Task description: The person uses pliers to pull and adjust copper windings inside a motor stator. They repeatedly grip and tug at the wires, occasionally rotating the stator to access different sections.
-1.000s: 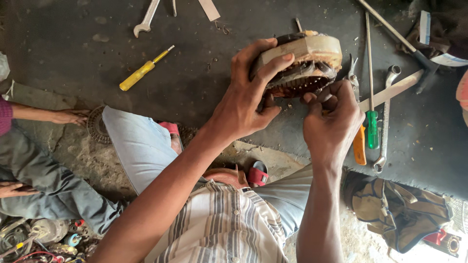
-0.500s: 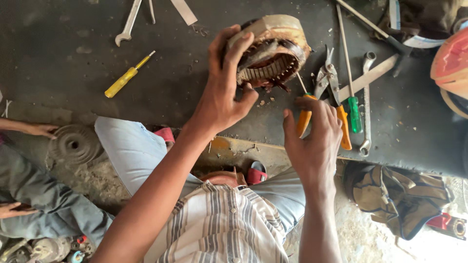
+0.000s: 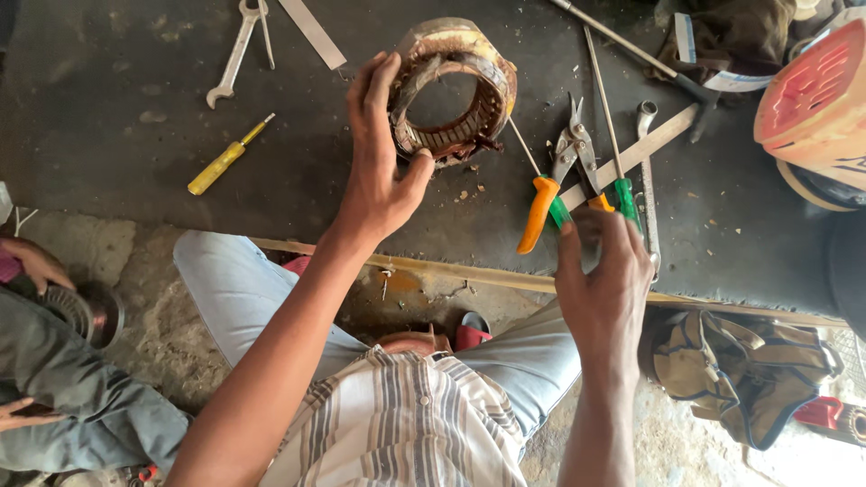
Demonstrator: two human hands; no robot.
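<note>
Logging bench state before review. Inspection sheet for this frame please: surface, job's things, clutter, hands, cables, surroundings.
Surface: dark mat, dusty, with small debris near the stator.
Job's things: stator ring tilted up on its edge; orange-handled screwdriver and green-handled screwdriver lying beside it.
Clutter: yellow screwdriver, open-ended spanner, snips, flat metal strip.
Hands: left hand grips the stator's rim; right hand open, fingertips at the screwdriver handles, not clearly gripping anything.
Cables: nothing seen.
Surroundings: cloth tool bag on rough floor, orange housing, another person's hand at left.
</note>
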